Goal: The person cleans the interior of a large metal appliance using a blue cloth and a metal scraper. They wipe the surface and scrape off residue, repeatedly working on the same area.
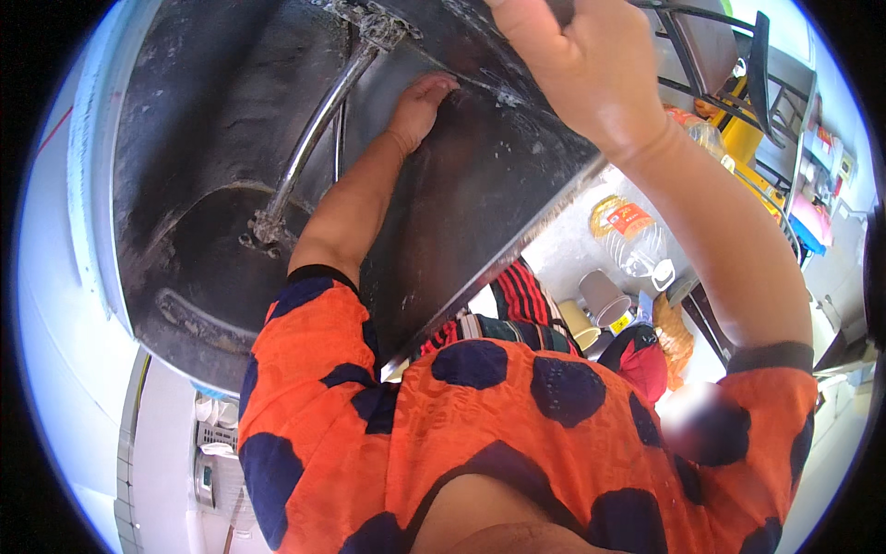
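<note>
A large, grimy dark metal housing fills the upper left and middle of the view. My left hand reaches inside it, against or close to an inner metal wall; its fingers are bent, and the palm and anything under it are hidden. A shiny metal rod with crusted, corroded-looking ends crosses the housing to the left of that hand. My right hand is raised over the housing's upper right part, nearer the camera. Its thumb side shows, but the top of the picture cuts off the fingertips, so what it touches is hidden.
Right of the housing's edge are a clear plastic bottle with a red label, a grey-brown cup and a yellowish container. Black metal-framed furniture stands at the upper right. A rack with white dishes is at the lower left.
</note>
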`<state>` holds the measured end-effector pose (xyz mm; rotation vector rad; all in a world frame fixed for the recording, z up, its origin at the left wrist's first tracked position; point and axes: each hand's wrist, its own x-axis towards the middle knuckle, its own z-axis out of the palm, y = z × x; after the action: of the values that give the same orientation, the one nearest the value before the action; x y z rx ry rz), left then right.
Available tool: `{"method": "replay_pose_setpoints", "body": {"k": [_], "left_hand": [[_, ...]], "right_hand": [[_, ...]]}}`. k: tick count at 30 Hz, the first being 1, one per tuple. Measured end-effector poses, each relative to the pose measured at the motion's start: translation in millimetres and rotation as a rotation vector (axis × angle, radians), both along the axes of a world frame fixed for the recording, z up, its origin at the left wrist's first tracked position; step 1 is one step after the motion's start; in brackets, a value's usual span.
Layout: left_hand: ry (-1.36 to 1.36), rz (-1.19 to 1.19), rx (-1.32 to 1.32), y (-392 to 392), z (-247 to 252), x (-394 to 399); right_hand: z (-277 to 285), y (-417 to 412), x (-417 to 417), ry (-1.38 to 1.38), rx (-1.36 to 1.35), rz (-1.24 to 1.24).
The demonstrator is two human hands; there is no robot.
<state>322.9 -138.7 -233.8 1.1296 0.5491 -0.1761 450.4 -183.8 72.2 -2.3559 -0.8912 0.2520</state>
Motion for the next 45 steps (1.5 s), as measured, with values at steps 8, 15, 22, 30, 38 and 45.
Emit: {"method": "replay_pose_setpoints", "body": {"k": [8, 15, 22, 30, 38, 45], "left_hand": [[0.107, 0.073, -0.511, -10, 141, -19], [0.09, 0.101, -0.552, -16, 233, -24], [0.001, 0.166, -0.33, -20, 278, -33], [-0.138, 0.145, 0.18, -91, 311, -30], [-0.22, 0.208, 1.179, -137, 315, -52], [-0.005, 0.116, 1.495, -113, 329, -61]], "right_hand": [[-5, -8, 3, 0.096, 0.049, -0.054], [-8, -6, 2, 0.064, 0.077, -0.027], [-6, -3, -3, 0.104, 0.168, 0.052], [-9, -6, -3, 0.103, 0.133, 0.062], [-10, -8, -1, 0.098, 0.133, 0.101], [-11, -8, 2, 0.007, 0.129, 0.067]]}}
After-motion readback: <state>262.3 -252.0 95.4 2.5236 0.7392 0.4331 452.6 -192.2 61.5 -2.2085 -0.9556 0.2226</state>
